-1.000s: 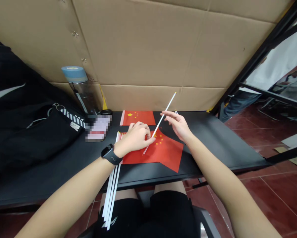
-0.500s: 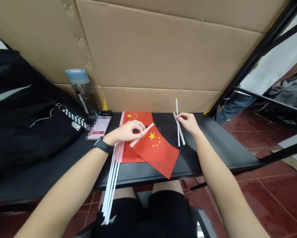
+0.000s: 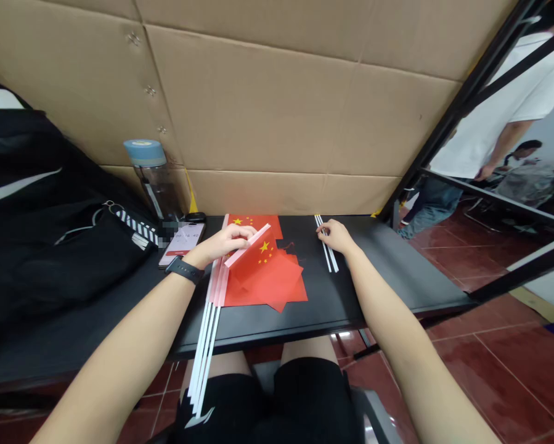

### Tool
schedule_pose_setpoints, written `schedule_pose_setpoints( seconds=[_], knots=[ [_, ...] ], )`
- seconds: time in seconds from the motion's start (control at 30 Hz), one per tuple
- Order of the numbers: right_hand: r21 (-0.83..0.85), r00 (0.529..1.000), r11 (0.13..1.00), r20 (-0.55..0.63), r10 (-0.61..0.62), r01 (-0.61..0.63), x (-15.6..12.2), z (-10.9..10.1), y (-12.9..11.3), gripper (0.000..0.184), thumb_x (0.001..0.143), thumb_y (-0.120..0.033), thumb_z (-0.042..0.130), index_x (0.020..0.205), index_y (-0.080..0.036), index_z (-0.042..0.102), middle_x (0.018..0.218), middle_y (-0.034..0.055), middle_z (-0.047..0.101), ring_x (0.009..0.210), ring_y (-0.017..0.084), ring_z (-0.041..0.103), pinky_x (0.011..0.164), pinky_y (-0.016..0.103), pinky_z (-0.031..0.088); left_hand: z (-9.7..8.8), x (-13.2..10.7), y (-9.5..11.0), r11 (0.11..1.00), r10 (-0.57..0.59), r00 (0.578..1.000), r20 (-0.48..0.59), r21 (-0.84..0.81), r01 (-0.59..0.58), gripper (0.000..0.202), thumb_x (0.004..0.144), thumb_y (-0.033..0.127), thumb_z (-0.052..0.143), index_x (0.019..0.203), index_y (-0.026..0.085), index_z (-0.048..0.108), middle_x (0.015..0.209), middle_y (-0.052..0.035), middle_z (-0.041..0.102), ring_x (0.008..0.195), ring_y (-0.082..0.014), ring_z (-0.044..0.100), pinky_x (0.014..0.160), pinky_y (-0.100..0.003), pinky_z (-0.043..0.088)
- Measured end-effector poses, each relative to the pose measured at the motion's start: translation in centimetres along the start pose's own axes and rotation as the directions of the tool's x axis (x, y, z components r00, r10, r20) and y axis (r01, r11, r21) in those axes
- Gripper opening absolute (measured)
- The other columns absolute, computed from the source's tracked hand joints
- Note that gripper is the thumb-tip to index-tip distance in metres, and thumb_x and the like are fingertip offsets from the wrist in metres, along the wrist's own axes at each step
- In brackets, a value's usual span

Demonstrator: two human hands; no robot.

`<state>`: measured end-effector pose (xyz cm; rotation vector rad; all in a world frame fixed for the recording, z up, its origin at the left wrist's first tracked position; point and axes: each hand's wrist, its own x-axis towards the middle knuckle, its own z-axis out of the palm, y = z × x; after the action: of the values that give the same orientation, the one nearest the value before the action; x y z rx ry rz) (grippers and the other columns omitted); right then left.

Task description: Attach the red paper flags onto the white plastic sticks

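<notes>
My left hand point(image 3: 235, 239), with a dark watch at its wrist, is closed on the pale sleeve edge of a small red flag point(image 3: 266, 265) with yellow stars. The flag is tilted, its cloth draped over other red flags point(image 3: 297, 288) on the table. Below that hand, several white flag sticks point(image 3: 206, 342) stick out past the table's front edge. My right hand point(image 3: 334, 235) has its fingers pinched at the upper part of a white stick point(image 3: 323, 251). Close beside it lies another white stick point(image 3: 334, 262); the fingers partly hide both.
A phone point(image 3: 182, 243) and a blue-lidded bottle point(image 3: 154, 179) stand left on the black table point(image 3: 397, 271), near a black bag point(image 3: 22, 234). Cardboard point(image 3: 258, 105) walls the back. A metal frame point(image 3: 436, 135) borders the right, with people beyond it.
The flag in my left hand has swung left, its cloth now bunched over the stack. My right hand has lowered its stick, which now lies almost parallel to the other one.
</notes>
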<state>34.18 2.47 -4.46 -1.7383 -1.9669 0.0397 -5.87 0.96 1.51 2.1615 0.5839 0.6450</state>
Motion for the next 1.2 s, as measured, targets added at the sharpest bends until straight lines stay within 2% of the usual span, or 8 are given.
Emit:
schedule_pose_setpoints(
  seconds=[0.27, 0.47, 0.63, 0.7, 0.77, 0.9, 1.07, 1.2],
  knots=[
    [0.012, 0.997, 0.998, -0.046, 0.063, -0.062, 0.2, 0.6, 1.4, 0.029, 0.083, -0.023, 0.070, 0.110, -0.018, 0.079, 0.099, 0.0064, 0.062, 0.090, 0.021, 0.064, 0.094, 0.034, 0.050, -0.1, -0.1, -0.3, 1.000, 0.008, 1.000, 0.024, 0.003, -0.008, 0.018, 0.085, 0.031, 0.060, 0.072, 0.018, 0.060, 0.099, -0.0030, 0.068, 0.091, -0.0212, 0.061, 0.088, -0.034, 0.047],
    [0.071, 0.994, 0.995, -0.069, 0.080, -0.075, 0.2, 0.5, 1.3, 0.025, 0.081, -0.023, 0.071, 0.104, -0.017, 0.079, 0.096, 0.0062, 0.062, 0.089, 0.021, 0.065, 0.095, 0.036, 0.051, -0.4, -0.1, -0.1, 1.000, 0.000, 1.000, 0.003, 0.009, 0.000, 0.020, 0.084, 0.033, 0.060, 0.070, 0.018, 0.059, 0.094, -0.0033, 0.068, 0.089, -0.0215, 0.062, 0.088, -0.035, 0.050],
    [0.141, 0.988, 0.988, -0.130, 0.087, -0.069, -0.1, 0.1, -0.1, 0.030, 0.084, -0.033, 0.069, 0.109, -0.017, 0.075, 0.110, 0.0115, 0.066, 0.102, 0.026, 0.065, 0.099, 0.043, 0.050, -0.5, -0.1, -0.5, 1.000, -0.005, 0.999, -0.042, -0.028, 0.004, 0.017, 0.085, 0.029, 0.062, 0.072, 0.018, 0.064, 0.095, -0.0028, 0.070, 0.091, -0.0208, 0.062, 0.089, -0.033, 0.048],
    [0.254, 0.995, 0.967, -0.098, 0.027, -0.001, -0.6, -0.3, -1.8, 0.027, 0.085, -0.034, 0.068, 0.107, -0.020, 0.072, 0.114, 0.0101, 0.070, 0.100, 0.024, 0.065, 0.096, 0.042, 0.051, -0.4, 0.0, -0.9, 0.997, -0.005, 0.997, -0.080, -0.071, -0.001, 0.015, 0.084, 0.029, 0.065, 0.074, 0.018, 0.067, 0.099, -0.0031, 0.072, 0.095, -0.0211, 0.063, 0.091, -0.033, 0.047],
    [0.540, 0.993, 0.836, 0.003, -0.117, 0.097, -1.4, -0.8, -4.0, 0.024, 0.085, -0.037, 0.070, 0.104, -0.021, 0.068, 0.127, 0.0115, 0.071, 0.105, 0.024, 0.066, 0.092, 0.040, 0.052, -0.2, 0.0, -1.0, 0.990, -0.022, 0.992, -0.120, -0.144, 0.005, 0.015, 0.085, 0.031, 0.069, 0.077, 0.018, 0.070, 0.102, -0.0034, 0.073, 0.097, -0.0211, 0.064, 0.092, -0.032, 0.047],
    [0.809, 0.860, 0.584, 0.247, -0.447, 0.071, -3.0, -1.3, -8.3, 0.026, 0.089, -0.043, 0.077, 0.101, -0.022, 0.071, 0.151, 0.0118, 0.061, 0.126, 0.028, 0.063, 0.096, 0.039, 0.050, 0.6, -0.1, 0.0, 0.933, -0.075, 0.985, -0.153, -0.359, 0.015, 0.019, 0.082, 0.036, 0.077, 0.078, 0.018, 0.071, 0.097, -0.0034, 0.071, 0.091, -0.0207, 0.065, 0.086, -0.031, 0.050],
    [0.828, 0.725, 0.561, 0.395, -0.564, -0.016, -3.8, -1.2, -9.8, 0.028, 0.085, -0.043, 0.084, 0.101, -0.020, 0.080, 0.109, 0.0072, 0.077, 0.106, 0.023, 0.069, 0.099, 0.038, 0.049, 0.9, -0.1, 2.1, 0.858, -0.208, 0.933, -0.294, -0.512, 0.031, 0.024, 0.080, 0.039, 0.078, 0.077, 0.018, 0.067, 0.078, 0.0001, 0.067, 0.069, -0.0158, 0.062, 0.065, -0.025, 0.048],
    [0.836, 0.719, 0.533, 0.449, -0.530, -0.128, -3.9, -1.0, -9.1, 0.033, 0.082, -0.041, 0.087, 0.107, -0.020, 0.083, 0.112, 0.0079, 0.079, 0.107, 0.023, 0.071, 0.100, 0.037, 0.051, 0.6, 0.5, 2.1, 0.871, -0.235, 0.803, -0.548, -0.485, -0.076, 0.023, 0.081, 0.037, 0.074, 0.075, 0.019, 0.062, 0.075, 0.0012, 0.065, 0.069, -0.0153, 0.061, 0.064, -0.024, 0.047]
  ],
)
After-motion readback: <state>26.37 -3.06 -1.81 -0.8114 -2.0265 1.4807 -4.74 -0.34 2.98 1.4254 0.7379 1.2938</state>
